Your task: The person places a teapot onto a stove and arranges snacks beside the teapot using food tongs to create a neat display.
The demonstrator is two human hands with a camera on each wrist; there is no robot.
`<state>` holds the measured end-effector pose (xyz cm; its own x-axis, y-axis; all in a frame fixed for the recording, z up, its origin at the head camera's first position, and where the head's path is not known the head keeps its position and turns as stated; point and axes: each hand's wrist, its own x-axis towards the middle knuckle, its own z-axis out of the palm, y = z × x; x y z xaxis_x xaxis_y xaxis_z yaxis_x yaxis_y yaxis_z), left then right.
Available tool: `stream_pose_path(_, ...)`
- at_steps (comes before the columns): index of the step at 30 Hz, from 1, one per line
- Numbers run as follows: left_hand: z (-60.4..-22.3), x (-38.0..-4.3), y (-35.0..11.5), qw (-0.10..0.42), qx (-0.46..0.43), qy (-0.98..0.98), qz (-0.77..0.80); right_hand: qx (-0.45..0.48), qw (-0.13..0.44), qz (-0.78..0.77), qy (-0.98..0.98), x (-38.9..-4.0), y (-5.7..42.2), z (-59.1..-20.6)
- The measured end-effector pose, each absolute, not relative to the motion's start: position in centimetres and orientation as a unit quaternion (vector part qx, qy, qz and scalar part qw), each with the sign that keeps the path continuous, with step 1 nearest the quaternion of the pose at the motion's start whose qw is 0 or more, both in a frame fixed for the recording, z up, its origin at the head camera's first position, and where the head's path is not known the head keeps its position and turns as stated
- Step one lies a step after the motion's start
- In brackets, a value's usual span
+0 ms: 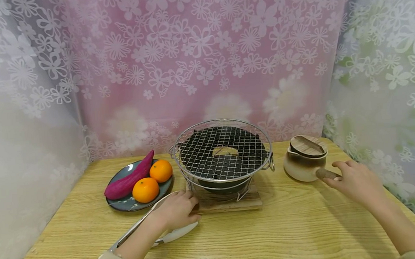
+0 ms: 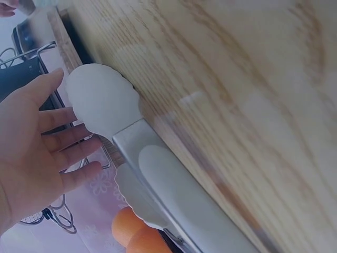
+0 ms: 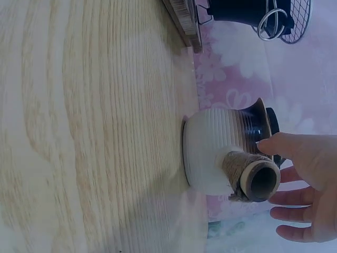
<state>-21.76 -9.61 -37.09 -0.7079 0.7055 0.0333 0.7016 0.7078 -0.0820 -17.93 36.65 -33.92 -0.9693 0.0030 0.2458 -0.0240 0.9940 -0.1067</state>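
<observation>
My left hand (image 1: pixel 175 211) hovers over the tongs with spread, slightly bent fingers, beside the grill's wooden base. The tongs (image 2: pixel 102 97) have pale scalloped tips and metal arms; in the head view the hand and forearm partly cover them. At the right, a cream and brown teapot (image 1: pixel 304 164) with a wooden lid (image 1: pixel 308 145) stands on the table. Its side handle (image 3: pixel 239 171), wrapped in twine and hollow at the end, points toward me. My right hand (image 1: pixel 358 181) is at this handle, thumb and fingers apart and not closed round it.
A round wire grill rack (image 1: pixel 228 170) sits over a black stove bowl (image 1: pixel 221 184) on a wooden base (image 1: pixel 230 204) in the middle. Left of it, a dark plate (image 1: pixel 124 206) holds a purple sweet potato (image 1: pixel 130 181) and two oranges (image 1: pixel 146 190). Floral curtains (image 1: pixel 203 66) surround the table.
</observation>
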Motion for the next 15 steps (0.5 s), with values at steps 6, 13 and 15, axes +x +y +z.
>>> stream_pose_path(6, -37.06, -21.69, -9.48, 0.034, -0.384, -0.922, 0.037, 0.000, 0.093, 0.068, -0.993, -18.08, 37.05, -34.09)
stream_pose_path(13, -37.14, -21.70, -9.46, 0.029, -0.385, -0.921, 0.043, 0.001, 0.080, 0.071, -0.994, -18.41, 36.99, -34.77)
stream_pose_path(15, -37.14, -21.70, -9.44, 0.026, -0.384, -0.922, 0.045, -0.005, 0.081, 0.067, -0.994, -18.42, 36.97, -34.84)
